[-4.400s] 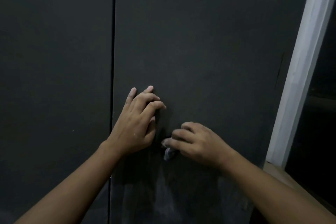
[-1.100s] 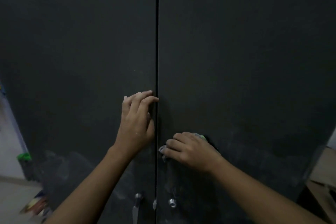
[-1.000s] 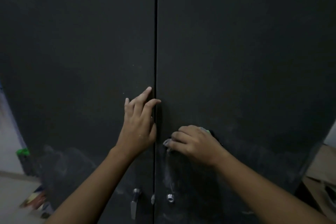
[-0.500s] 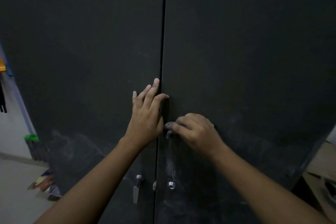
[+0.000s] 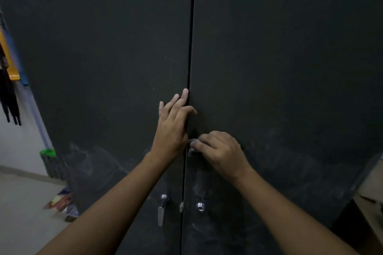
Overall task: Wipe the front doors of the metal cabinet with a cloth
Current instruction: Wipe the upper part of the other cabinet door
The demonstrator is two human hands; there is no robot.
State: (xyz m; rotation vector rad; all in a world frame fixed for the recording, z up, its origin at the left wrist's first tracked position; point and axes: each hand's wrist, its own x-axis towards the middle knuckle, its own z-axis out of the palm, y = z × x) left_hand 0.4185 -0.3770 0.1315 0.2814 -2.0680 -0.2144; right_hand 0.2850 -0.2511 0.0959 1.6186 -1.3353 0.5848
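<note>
Dim light. Pale wall (image 5: 18,143) and light floor (image 5: 22,205) at left; wooden surface (image 5: 372,188) lower right.

The left hand (image 5: 171,130) lies flat just left of the door seam (image 5: 191,37), its fingers straight and pointing up, the forefinger bent across the seam. The right hand (image 5: 220,151) sits just right of the seam and lower, knuckles outward, fingers curled round a grey bit of cloth (image 5: 192,142). Both bare forearms rise from below, one on either side of the seam.
</note>
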